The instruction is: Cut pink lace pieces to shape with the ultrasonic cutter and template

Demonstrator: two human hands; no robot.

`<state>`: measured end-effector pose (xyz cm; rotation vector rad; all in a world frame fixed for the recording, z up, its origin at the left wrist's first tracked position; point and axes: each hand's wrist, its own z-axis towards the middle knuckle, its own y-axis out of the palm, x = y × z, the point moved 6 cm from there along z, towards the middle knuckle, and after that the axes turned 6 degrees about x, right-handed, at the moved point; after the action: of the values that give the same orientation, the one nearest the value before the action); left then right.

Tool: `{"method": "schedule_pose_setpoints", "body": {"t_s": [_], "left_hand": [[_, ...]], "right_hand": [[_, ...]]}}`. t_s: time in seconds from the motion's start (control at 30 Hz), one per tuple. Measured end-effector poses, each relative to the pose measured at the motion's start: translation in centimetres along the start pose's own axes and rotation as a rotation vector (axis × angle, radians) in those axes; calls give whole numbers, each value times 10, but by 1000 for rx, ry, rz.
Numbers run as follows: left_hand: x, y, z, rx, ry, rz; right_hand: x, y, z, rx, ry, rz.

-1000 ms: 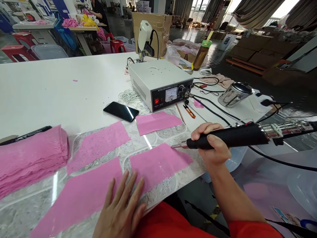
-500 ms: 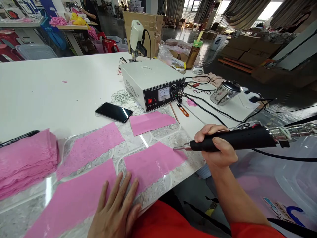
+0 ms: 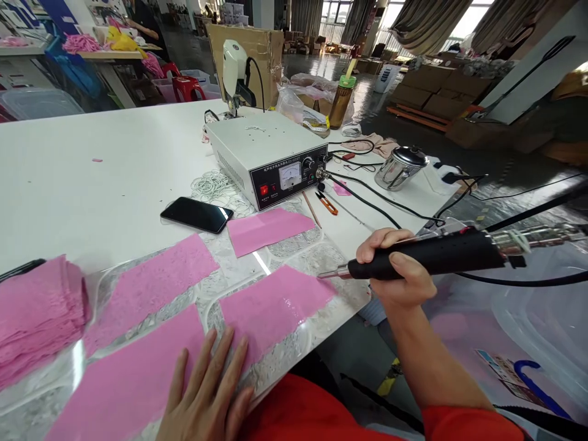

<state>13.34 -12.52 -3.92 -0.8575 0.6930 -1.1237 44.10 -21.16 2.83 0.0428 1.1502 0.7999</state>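
Observation:
My right hand [image 3: 407, 278] is wrapped round a black handheld ultrasonic welder [image 3: 452, 252]. Its thin metal tip meets the upper right edge of a pink cloth piece [image 3: 275, 306] on the marbled mat [image 3: 294, 250]. Flat, with fingers apart, my left hand [image 3: 206, 395] presses on the lower left of that piece and the right end of a larger pink piece [image 3: 133, 373]. Two more pink pieces lie farther back, one at the left [image 3: 156, 285] and one near the control box [image 3: 271, 229]. At far left rises a stack of pink cloth [image 3: 41, 318].
Behind the mat stands the welder's control box [image 3: 269, 153], with black cables running right. Around it are a phone [image 3: 197, 214], tangled white string, orange thread snips [image 3: 327, 203], a lidded glass pot [image 3: 400, 166] and a brown bottle [image 3: 342, 101]. A clear plastic bin [image 3: 528, 318] sits below right.
The whole view has shifted slightly to the left. Both hands keep their places on the cloth and the welder, and the tip stays at the same edge of the piece.

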Motion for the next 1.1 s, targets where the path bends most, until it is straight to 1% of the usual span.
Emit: {"method": "schedule_pose_setpoints", "body": {"t_s": [0.13, 0.23, 0.53, 0.63, 0.73, 0.8, 0.83, 0.9, 0.93, 0.97, 1.0, 1.03, 1.07, 1.1], "left_hand": [[0, 1, 0, 6, -2, -13], [0, 0, 1, 15, -1, -13], [0, -1, 2, 16, -4, -15], [-1, -1, 1, 25, 2, -23], [0, -5, -4, 67, 50, -81], [1, -11, -5, 116, 89, -146], [2, -13, -3, 115, 99, -173], [4, -15, 9, 78, 109, -218], [6, -14, 20, 32, 118, -233], [8, -15, 33, 40, 129, -255], [13, -11, 49, -12, 155, -275], [18, -4, 66, -81, 174, -309], [22, 7, 84, -187, 154, -344], [27, 21, 101, -334, 120, -378]], "right_hand": [[-9, -14, 0, 19, -1, -18], [-12, -20, -2, 21, 4, -27], [-8, -19, -5, 0, -4, -49], [-9, -21, -4, 24, 0, -56], [-10, -30, 4, 123, -21, -40], [-10, -42, 13, 246, -81, -17], [-9, -49, 17, 313, -116, -8], [-4, -62, 25, 433, -176, -17], [-1, -68, 28, 478, -198, -28], [3, -72, 30, 508, -210, -41], [6, -76, 31, 522, -212, -47], [10, -78, 31, 526, -208, -47], [12, -80, 29, 522, -200, -40], [13, -81, 26, 516, -192, -30]]}}
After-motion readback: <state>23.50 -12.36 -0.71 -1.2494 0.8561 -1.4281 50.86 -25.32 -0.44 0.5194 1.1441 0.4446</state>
